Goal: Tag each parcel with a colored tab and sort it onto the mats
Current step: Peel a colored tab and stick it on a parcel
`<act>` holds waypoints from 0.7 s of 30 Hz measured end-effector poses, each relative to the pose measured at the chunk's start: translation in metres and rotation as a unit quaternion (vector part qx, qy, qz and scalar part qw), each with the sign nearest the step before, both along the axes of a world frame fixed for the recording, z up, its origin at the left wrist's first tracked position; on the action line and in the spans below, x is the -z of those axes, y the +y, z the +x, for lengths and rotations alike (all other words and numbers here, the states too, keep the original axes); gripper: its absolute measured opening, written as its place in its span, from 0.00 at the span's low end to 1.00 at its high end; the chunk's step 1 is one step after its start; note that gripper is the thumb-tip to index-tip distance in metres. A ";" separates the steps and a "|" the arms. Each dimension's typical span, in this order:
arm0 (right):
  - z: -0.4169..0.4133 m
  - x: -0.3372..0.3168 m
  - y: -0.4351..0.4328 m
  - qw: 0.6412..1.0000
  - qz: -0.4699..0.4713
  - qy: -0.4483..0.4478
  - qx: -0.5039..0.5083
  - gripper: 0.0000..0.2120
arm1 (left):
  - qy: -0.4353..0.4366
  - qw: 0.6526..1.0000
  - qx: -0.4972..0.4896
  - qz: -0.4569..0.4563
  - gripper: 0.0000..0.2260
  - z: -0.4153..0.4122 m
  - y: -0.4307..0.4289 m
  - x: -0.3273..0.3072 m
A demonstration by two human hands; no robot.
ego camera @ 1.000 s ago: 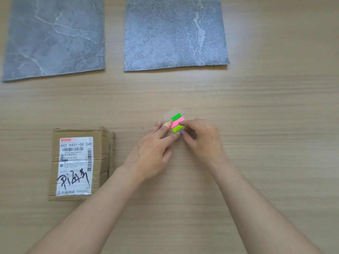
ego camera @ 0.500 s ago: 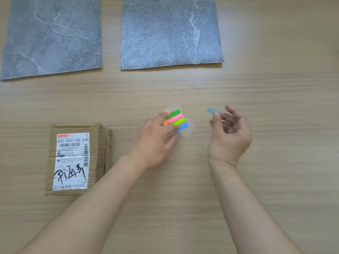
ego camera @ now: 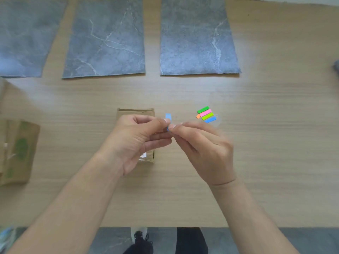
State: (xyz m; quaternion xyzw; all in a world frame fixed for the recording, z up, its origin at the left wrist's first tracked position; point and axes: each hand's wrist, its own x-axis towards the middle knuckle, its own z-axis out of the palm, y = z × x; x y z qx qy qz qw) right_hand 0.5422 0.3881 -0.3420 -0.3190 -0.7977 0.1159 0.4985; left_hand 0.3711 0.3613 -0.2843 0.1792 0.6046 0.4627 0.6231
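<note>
A staged indoor sorting station is indicated. A light wood-grain tabletop (ego camera: 275,143) is laid with a row of grey marble-patterned mats (ego camera: 106,39). Cardboard parcels (ego camera: 135,112) are set on it. Grey stone-look flooring (ego camera: 302,239) is seen below its near edge. The room type cannot be determined further.

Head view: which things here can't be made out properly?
- Cardboard parcel: top mostly hidden under the left hand.
- Blue tab: lower end hidden between the pinching fingers of the left hand and right hand.
- Brown package: blurred, cut by the left edge.
- Dark object: cut by the right edge, unidentifiable.
</note>
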 end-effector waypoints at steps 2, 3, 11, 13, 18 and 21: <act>-0.018 -0.007 -0.028 1.000 0.006 -0.025 -0.003 0.05 | 0.007 1.000 0.010 0.005 0.03 -0.024 -0.030 -0.002; -0.026 -0.010 -0.042 0.999 0.008 -0.034 -0.006 0.05 | 0.009 1.000 0.012 0.006 0.03 -0.035 -0.044 -0.002; -0.064 0.006 -0.105 0.985 -0.155 -0.064 0.050 0.14 | 0.136 0.987 -0.027 0.079 0.02 -0.079 -0.124 0.024; -0.072 0.018 -0.108 0.980 -0.179 -0.067 0.053 0.16 | 0.162 0.983 -0.033 0.081 0.03 -0.081 -0.132 0.037; -0.086 0.045 -0.108 0.971 -0.217 -0.091 0.049 0.24 | 0.182 0.977 -0.054 0.093 0.05 -0.069 -0.135 0.077; -0.085 0.064 -0.099 0.970 -0.209 -0.117 0.049 0.24 | 0.200 0.972 -0.064 0.106 0.06 -0.059 -0.127 0.102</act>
